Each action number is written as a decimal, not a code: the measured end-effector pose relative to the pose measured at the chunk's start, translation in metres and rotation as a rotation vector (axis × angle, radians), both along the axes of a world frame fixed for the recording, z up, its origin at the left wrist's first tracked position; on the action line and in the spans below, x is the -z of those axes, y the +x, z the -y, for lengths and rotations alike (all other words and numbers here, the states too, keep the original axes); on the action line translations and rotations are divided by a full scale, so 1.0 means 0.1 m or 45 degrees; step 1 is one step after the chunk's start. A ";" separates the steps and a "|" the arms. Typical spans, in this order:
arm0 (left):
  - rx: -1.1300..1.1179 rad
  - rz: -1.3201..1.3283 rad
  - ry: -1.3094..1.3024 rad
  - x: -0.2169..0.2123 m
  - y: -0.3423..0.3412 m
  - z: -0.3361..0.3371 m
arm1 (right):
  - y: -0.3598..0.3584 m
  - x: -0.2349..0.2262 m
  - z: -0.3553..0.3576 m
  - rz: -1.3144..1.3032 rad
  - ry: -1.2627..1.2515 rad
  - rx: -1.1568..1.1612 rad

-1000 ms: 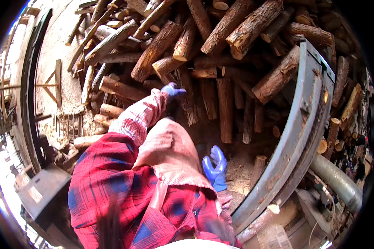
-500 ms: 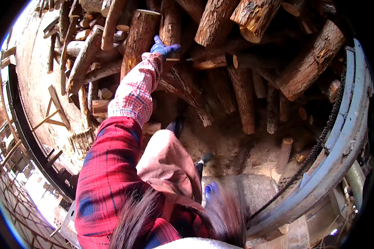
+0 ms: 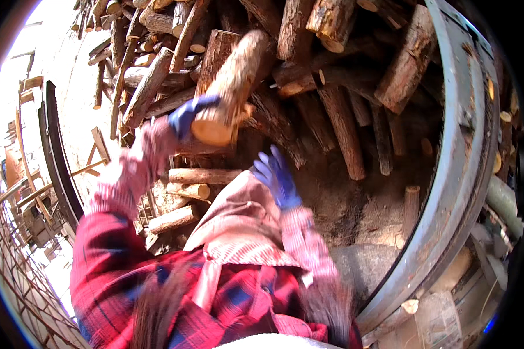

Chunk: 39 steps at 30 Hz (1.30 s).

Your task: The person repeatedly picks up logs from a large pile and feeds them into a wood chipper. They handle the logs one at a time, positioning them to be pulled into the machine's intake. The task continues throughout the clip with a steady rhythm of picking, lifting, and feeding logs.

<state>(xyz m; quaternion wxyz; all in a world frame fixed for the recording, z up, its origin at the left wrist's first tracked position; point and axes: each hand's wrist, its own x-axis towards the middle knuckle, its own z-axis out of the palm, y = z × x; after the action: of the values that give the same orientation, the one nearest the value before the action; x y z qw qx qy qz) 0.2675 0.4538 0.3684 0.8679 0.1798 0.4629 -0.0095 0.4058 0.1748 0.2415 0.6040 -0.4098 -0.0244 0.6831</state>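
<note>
A thick log (image 3: 234, 81) with rough bark and a pale cut end is lifted toward me, tilted, its far end slightly smeared by motion. My left hand (image 3: 190, 115), in a blue-purple glove, grips it near the cut end; some of the fingers are hidden behind the wood. My right hand (image 3: 275, 176), gloved the same way, is raised in front of my apron (image 3: 233, 218) with its fingers spread. Nothing is in it, and it stays apart from the log.
A big heap of logs (image 3: 340, 128) fills the far side and middle. Shorter cut pieces (image 3: 174, 219) lie to the left of my apron. A curved blue-grey metal beam (image 3: 457, 151) runs along the right. A dark metal rail (image 3: 58, 145) stands at the left.
My left hand was reaching out to the heap; now it is nearer to me with a log in its grip. My right hand has come up from low near my body, fingers spreading.
</note>
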 end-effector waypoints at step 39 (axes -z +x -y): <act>0.996 -0.225 1.528 -0.47 0.93 3.73 | 2.63 -2.87 3.92 2.733 -0.128 0.416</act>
<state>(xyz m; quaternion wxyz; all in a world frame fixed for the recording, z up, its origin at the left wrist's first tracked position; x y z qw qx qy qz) 0.3606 0.0810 0.4158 0.5120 0.7766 0.3586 -0.0782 0.6685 -0.2171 0.5284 0.3338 -0.8157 -0.4570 -0.1199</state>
